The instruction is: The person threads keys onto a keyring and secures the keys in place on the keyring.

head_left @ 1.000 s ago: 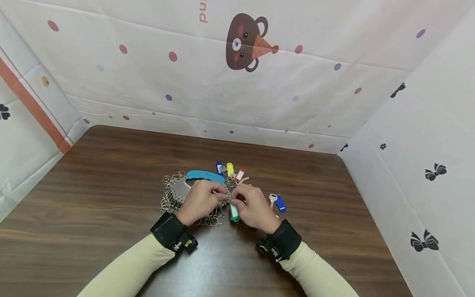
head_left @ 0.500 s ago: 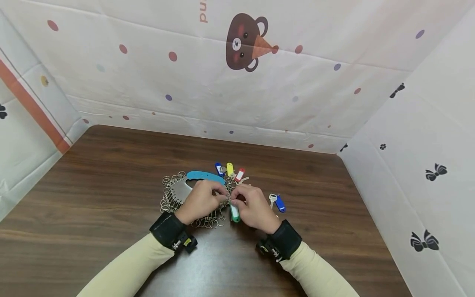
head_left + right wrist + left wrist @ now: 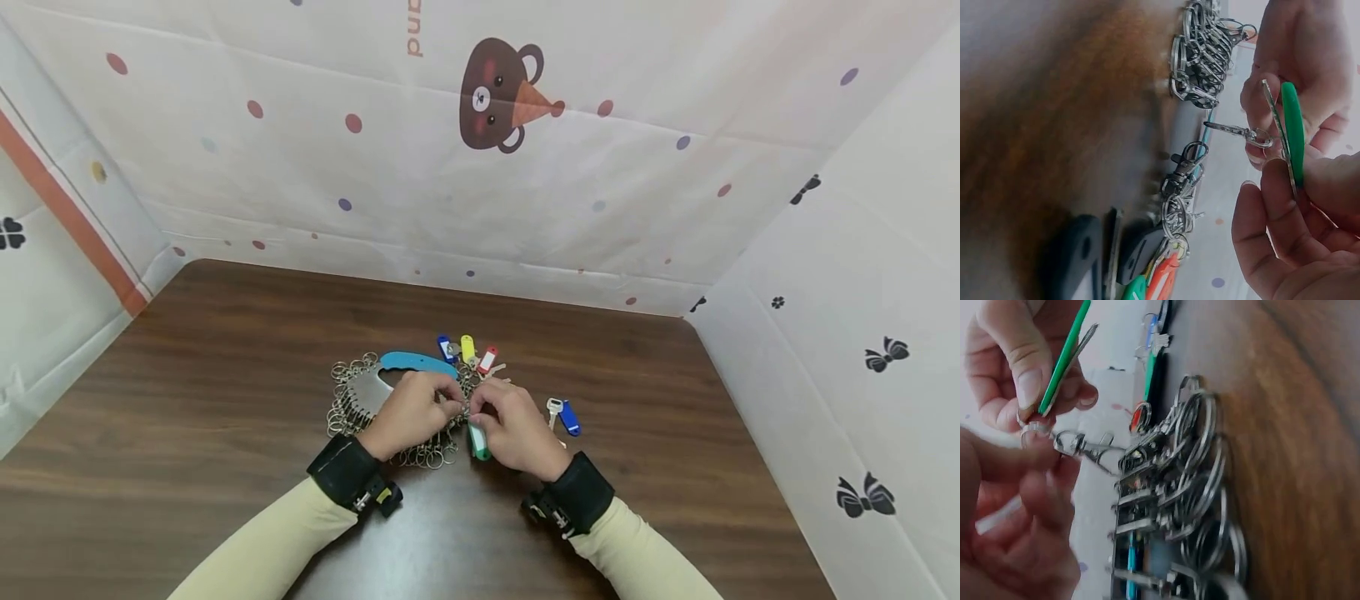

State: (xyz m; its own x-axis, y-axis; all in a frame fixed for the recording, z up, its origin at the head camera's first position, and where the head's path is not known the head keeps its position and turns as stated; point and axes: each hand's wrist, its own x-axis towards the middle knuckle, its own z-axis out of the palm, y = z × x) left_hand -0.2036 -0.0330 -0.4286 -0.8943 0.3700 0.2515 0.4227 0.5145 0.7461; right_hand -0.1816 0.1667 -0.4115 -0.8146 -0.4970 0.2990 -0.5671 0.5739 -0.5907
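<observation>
In the head view my left hand [image 3: 416, 412] and right hand [image 3: 519, 427] meet at the right end of a grey toothed metal plate [image 3: 366, 392] hung with key rings. Between left thumb and fingertips I pinch a split ring [image 3: 1036, 427], joined to a swivel clasp [image 3: 1071, 443] that reaches toward the plate. My right thumb and fingers pinch a green key tag [image 3: 1295, 128], with a key [image 3: 1275, 115] lying flat along it, seen edge-on. Both sit against the split ring; fingertips hide whether the ring passes through them.
A blue handle [image 3: 416, 361] tops the plate. Behind the hands lie a blue tag [image 3: 446, 348], a yellow tag [image 3: 468, 348] and a red tag [image 3: 487, 360] with keys. Right of my right hand are a loose key [image 3: 554, 407] and another blue tag [image 3: 570, 418].
The whole head view has shifted slightly downward in the picture. Both hands keep nearly the same place and grip, with only small finger movements at the ring.
</observation>
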